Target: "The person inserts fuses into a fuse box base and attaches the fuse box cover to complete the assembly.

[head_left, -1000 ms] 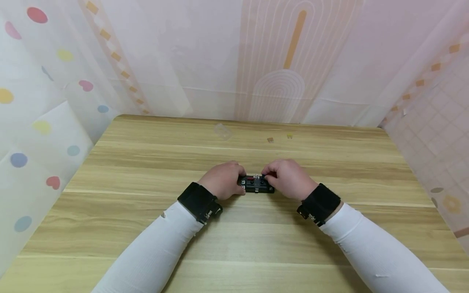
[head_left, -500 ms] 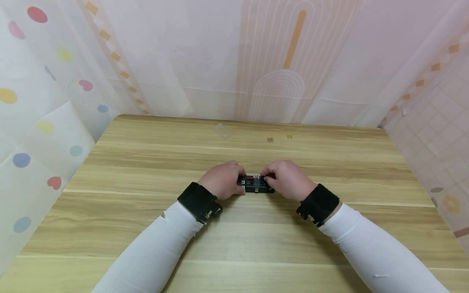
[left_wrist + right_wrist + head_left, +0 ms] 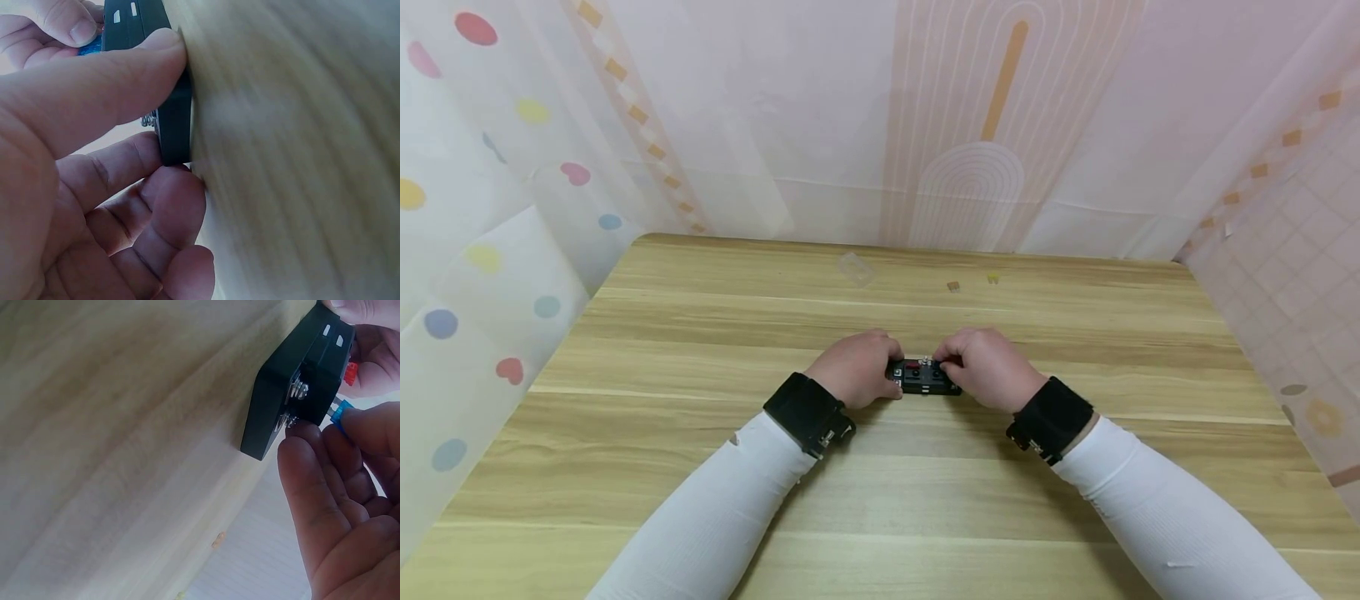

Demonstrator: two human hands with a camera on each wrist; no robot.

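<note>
A small black fuse box [image 3: 922, 377] lies flat on the wooden table [image 3: 700, 350], between my two hands. My left hand [image 3: 856, 367] grips its left end, with the thumb [image 3: 112, 81] on one side of the box [image 3: 172, 119] and curled fingers on the other. My right hand [image 3: 985, 365] is at the right end. In the right wrist view its fingertips pinch a small blue fuse [image 3: 340, 415] that stands on top of the box [image 3: 281, 387]. A red fuse [image 3: 352, 372] sits in the box beside it. Screws show on the box's end.
Far across the table lie a clear plastic scrap [image 3: 855, 267], a small brown piece [image 3: 953, 286] and a small yellow piece [image 3: 992, 277]. Patterned curtain walls close in the table at the back and on both sides.
</note>
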